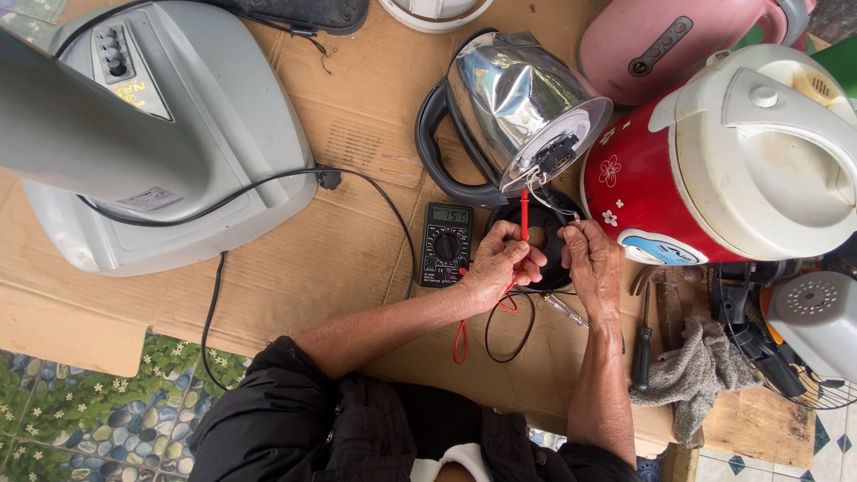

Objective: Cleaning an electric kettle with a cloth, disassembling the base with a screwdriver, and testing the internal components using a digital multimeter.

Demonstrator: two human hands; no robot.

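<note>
On the cardboard, a steel kettle (518, 103) lies tipped on its side, base plate off and wiring exposed. Left hand (502, 261) pinches a red probe (524, 214), its tip up at the kettle's contacts; right hand (591, 259) is closed around something, probably a wire, though I cannot tell. The meter (446, 243) beside them shows a reading, so testing looks underway, reassembly not begun. 2 cookers (741, 152), a screwdriver (643, 344) and a rag (696, 370) crowd the right.
</note>
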